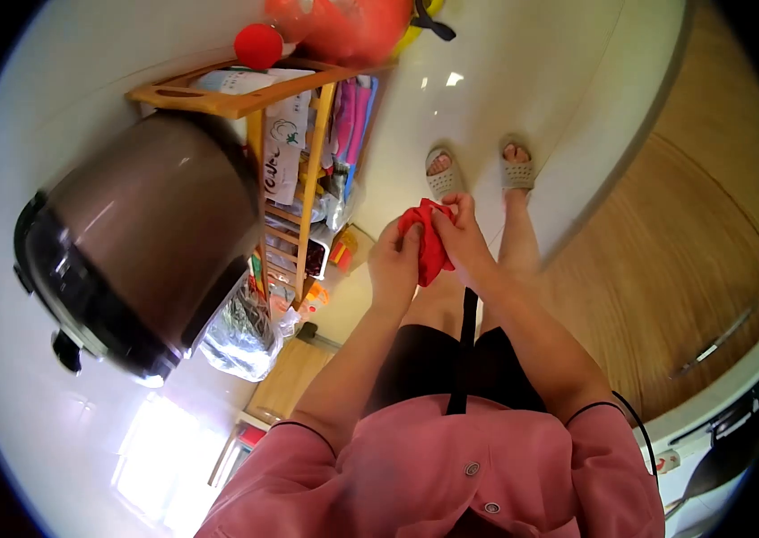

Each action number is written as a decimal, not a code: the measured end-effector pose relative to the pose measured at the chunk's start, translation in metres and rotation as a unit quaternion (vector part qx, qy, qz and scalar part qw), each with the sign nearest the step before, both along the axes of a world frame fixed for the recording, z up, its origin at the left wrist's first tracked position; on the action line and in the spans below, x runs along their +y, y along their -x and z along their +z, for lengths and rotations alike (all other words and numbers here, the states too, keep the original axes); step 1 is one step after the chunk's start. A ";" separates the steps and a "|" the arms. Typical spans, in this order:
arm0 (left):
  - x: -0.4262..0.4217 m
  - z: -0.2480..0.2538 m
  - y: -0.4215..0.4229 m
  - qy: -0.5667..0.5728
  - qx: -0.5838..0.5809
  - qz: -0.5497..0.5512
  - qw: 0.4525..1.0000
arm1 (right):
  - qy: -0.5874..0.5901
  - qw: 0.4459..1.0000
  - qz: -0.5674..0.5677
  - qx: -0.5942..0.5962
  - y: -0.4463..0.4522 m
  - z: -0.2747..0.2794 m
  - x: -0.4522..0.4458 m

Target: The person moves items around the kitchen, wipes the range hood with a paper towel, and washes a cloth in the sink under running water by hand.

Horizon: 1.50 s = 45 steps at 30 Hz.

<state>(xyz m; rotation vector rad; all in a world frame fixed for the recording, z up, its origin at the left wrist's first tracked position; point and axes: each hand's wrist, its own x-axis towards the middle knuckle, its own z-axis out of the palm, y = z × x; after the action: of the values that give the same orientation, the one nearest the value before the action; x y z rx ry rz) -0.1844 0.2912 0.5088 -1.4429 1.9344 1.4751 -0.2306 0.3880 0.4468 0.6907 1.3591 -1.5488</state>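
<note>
In front of my lap, both hands hold a crumpled, thin red bag or cloth (431,247); I cannot tell which of the two it is. The fingers of my left hand (394,260) pinch its left side, thumb on top. My right hand (465,235) grips the upper right part, with fingers closed around the edge. Folds of the red material hang a little below the fingers. The hands are close together, nearly touching across it.
To the left stands a large brown and black electric cooker (151,206). Beside it is a wooden rack (245,103) with packages, a red ball-like object (258,46) and a red plastic bag (343,31) on top. Wooden cabinet fronts (666,269) line the right; slippered feet stand on the pale floor (576,117).
</note>
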 end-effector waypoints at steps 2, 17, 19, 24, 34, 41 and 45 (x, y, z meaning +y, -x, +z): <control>-0.012 -0.032 -0.008 -0.100 0.008 0.114 0.988 | 0.030 0.998 -0.042 -0.026 0.000 -0.013 -0.006; -0.039 -0.138 -0.043 0.082 0.056 -0.135 0.986 | 0.139 0.975 -0.115 -0.131 -0.026 -0.127 -0.055; -0.054 -0.145 -0.058 0.167 0.033 -0.219 0.961 | 0.198 0.952 -0.115 -0.202 -0.035 -0.137 -0.067; -0.095 -0.156 -0.076 0.256 -0.021 -0.152 0.954 | 0.316 0.913 -0.039 -0.254 -0.058 -0.157 -0.103; -0.168 -0.251 -0.103 0.427 -0.012 -0.152 0.891 | 0.252 0.943 0.047 -0.213 -0.077 -0.165 -0.054; -0.185 -0.283 -0.084 0.465 -0.133 -0.254 0.837 | 0.178 0.950 0.043 -0.254 -0.092 -0.179 -0.014; -0.167 -0.278 -0.087 0.396 -0.120 -0.144 0.899 | 0.161 0.957 0.037 -0.240 -0.101 -0.186 -0.008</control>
<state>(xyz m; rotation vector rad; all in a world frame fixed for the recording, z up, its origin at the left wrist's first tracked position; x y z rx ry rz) -0.0971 0.1241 0.2306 -1.4207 2.5623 0.3339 -0.1300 0.3797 0.2610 0.7387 0.7432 -1.3828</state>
